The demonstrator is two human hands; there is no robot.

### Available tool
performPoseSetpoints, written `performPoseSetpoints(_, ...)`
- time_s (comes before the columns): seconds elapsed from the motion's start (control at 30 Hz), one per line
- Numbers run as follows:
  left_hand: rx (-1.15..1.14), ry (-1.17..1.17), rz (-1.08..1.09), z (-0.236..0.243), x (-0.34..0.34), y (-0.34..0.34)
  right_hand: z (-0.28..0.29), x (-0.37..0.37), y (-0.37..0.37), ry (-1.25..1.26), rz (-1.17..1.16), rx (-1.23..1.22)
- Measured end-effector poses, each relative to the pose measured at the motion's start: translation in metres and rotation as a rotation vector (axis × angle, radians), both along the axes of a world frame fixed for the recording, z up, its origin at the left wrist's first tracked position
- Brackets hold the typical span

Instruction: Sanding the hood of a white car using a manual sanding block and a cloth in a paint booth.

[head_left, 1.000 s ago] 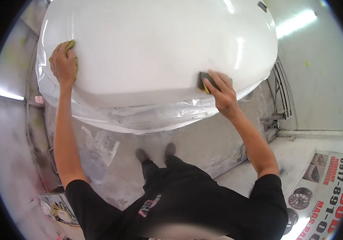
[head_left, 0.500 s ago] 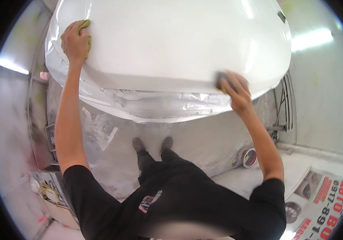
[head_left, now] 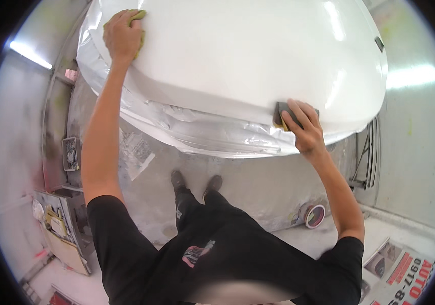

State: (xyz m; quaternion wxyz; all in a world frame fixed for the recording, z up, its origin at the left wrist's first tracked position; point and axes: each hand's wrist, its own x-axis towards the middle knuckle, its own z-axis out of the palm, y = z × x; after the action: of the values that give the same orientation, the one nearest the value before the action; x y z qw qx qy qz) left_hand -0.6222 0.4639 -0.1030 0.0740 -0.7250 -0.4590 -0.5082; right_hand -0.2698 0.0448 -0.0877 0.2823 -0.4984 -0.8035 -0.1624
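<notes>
Between pale walls (head_left: 415,122), left hand (head_left: 122,38) grips cloth (head_left: 138,15), right hand (head_left: 306,127) block (head_left: 281,109), on white panel (head_left: 237,56).

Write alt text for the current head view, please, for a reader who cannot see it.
A person's right hand holds a dark block at the near edge of a glossy white car panel, while the left hand holds a yellow-green cloth against its left side. Shiny plastic sheeting skirts the panel's near edge.
</notes>
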Motion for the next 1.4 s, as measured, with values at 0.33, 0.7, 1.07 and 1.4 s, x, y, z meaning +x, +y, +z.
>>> performPoseSetpoints(0.33,-0.057,-0.033,-0.012,0.012,0.003,-0.015,0.001,-0.086,0.145,-0.059,0.157,-0.111)
performPoseSetpoints(0.7,-0.057,-0.213,-0.145,0.014,0.001,-0.027,-0.002,-0.158,0.223,-0.066,0.285,0.009)
performPoseSetpoints(1.07,-0.041,-0.207,-0.129,0.015,0.003,-0.027,0.002,-0.088,0.100,-0.092,0.133,-0.079)
performPoseSetpoints(1.4,-0.062,-0.109,-0.091,0.006,-0.004,-0.019,-0.017,-0.062,0.073,-0.073,-0.049,-0.089)
